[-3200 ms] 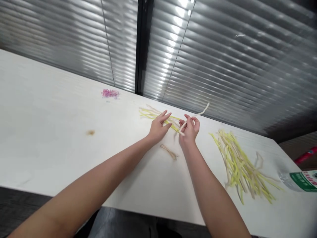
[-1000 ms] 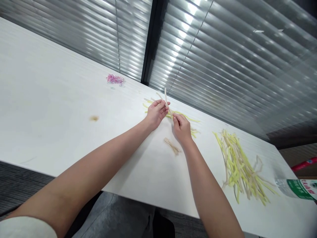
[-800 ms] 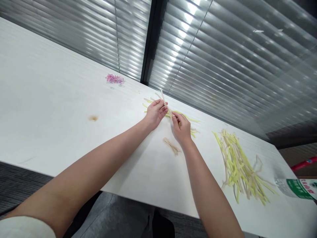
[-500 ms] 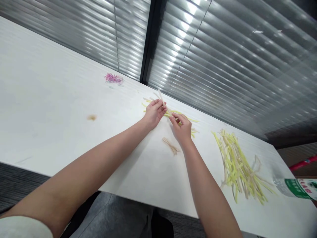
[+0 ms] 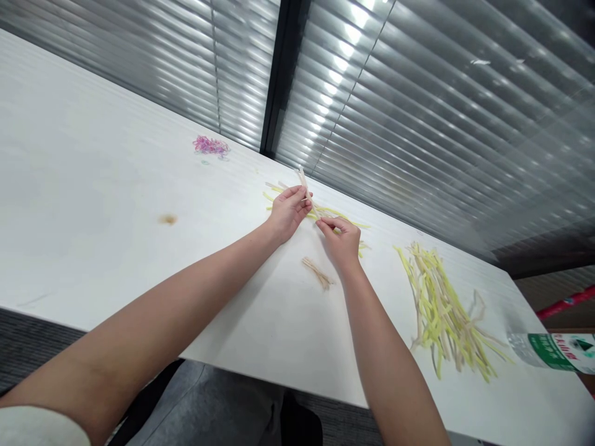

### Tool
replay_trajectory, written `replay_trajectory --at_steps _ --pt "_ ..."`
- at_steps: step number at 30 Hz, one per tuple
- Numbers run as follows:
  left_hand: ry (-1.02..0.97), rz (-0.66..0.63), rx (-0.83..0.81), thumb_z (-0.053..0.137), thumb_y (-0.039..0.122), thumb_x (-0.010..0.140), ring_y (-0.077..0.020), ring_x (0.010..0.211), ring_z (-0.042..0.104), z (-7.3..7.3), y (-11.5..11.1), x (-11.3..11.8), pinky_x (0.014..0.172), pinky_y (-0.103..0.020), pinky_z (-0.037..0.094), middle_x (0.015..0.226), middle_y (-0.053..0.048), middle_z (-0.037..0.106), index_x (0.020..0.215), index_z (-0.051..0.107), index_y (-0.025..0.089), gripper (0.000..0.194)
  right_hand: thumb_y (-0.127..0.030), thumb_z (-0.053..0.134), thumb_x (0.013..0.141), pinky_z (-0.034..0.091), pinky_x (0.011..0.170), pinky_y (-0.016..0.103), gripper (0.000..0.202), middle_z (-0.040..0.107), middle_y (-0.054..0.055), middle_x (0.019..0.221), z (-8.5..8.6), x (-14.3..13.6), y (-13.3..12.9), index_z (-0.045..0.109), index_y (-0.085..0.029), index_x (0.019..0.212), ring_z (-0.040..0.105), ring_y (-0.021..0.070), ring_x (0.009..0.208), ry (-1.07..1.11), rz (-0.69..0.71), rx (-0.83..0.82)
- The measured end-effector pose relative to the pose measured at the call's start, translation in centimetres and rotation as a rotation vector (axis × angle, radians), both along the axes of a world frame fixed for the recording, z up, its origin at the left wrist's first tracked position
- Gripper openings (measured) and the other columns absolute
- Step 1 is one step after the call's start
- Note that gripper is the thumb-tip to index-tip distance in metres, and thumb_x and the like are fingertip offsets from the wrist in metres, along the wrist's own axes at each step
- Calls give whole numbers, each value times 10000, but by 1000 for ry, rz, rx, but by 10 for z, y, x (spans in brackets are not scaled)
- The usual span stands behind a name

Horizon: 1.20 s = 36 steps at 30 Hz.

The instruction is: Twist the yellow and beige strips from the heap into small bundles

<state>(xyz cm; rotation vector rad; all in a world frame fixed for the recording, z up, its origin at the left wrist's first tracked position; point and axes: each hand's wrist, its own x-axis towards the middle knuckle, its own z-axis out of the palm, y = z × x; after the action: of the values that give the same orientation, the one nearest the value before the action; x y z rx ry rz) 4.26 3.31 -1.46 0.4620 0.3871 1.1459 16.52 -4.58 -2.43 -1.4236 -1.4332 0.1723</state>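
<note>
My left hand [image 5: 289,214] pinches a few pale cream strips [image 5: 303,178] between thumb and fingers, and their ends stick up past the fingertips. Just to the right, my right hand [image 5: 343,240] has thumb and fingertips pressed together on the lower end of the same strips. Beneath and behind both hands lie loose yellow and cream strips [image 5: 351,222] on the white table [image 5: 106,186], partly hidden by the hands. Closer to me, a small bundle of thin tan strips [image 5: 317,274] rests between my forearms.
A large heap of yellow and cream strips [image 5: 441,310] lies to the right. Beyond it, a clear bottle with a green label [image 5: 551,351] lies on its side. Small pink and purple loops [image 5: 211,145] sit at the back left. Window blinds [image 5: 418,124] border the table's far edge.
My right fingers have closed more tightly on the strips' lower end and shifted slightly. My left hand keeps its pinch. The whole view has moved a little.
</note>
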Motion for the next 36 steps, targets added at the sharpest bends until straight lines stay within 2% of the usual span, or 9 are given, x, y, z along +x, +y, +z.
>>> replay_trajectory --at_steps 5,11,16,21,26,30,36 --pt "22 -10 -2 666 174 773 -35 574 536 2 -1 0 620 -167 462 727 -8 587 919 622 93 172 -262 679 739 468 674 268 117 667 24 723 1 -1 0 725 -159 767 565 122 638 23 -47 21" --pt "94 -86 50 707 166 732 -42 610 550 1 -4 -1 670 -182 471 726 -16 581 911 638 80 210 -352 678 731 462 661 259 314 653 61 865 -3 4 5 684 -118 941 513 100 645 252 -189 67" --pt "248 -156 167 737 217 697 -47 607 543 -2 -10 2 669 -196 463 711 -15 583 900 669 72 258 -370 629 766 447 626 238 423 609 71 974 -7 6 7 617 -127 1111 474 72 622 330 -230 104" --pt "438 -180 301 718 275 710 -63 581 526 -3 -14 5 624 -209 435 640 -15 586 913 684 75 287 -334 627 765 450 631 225 520 567 48 989 -5 4 7 525 -156 1242 495 57 626 392 -174 134" --pt "577 -216 484 638 265 764 -72 575 512 -4 -14 4 594 -201 412 614 -20 585 897 699 78 237 -313 647 757 441 610 205 501 576 37 981 -4 3 7 525 -174 1222 508 51 630 433 -102 143" --pt "620 -249 617 603 281 776 -74 583 512 -8 -12 4 596 -199 412 673 -33 606 888 709 101 237 -349 635 768 449 593 203 489 586 53 1018 -4 3 7 530 -177 1213 519 58 639 418 -76 108" --pt "623 -292 704 586 321 782 -82 591 500 -6 -14 3 600 -199 415 686 -32 593 795 699 121 231 -356 626 765 468 607 228 445 597 68 957 -2 4 8 564 -138 1149 529 82 652 416 -20 83"
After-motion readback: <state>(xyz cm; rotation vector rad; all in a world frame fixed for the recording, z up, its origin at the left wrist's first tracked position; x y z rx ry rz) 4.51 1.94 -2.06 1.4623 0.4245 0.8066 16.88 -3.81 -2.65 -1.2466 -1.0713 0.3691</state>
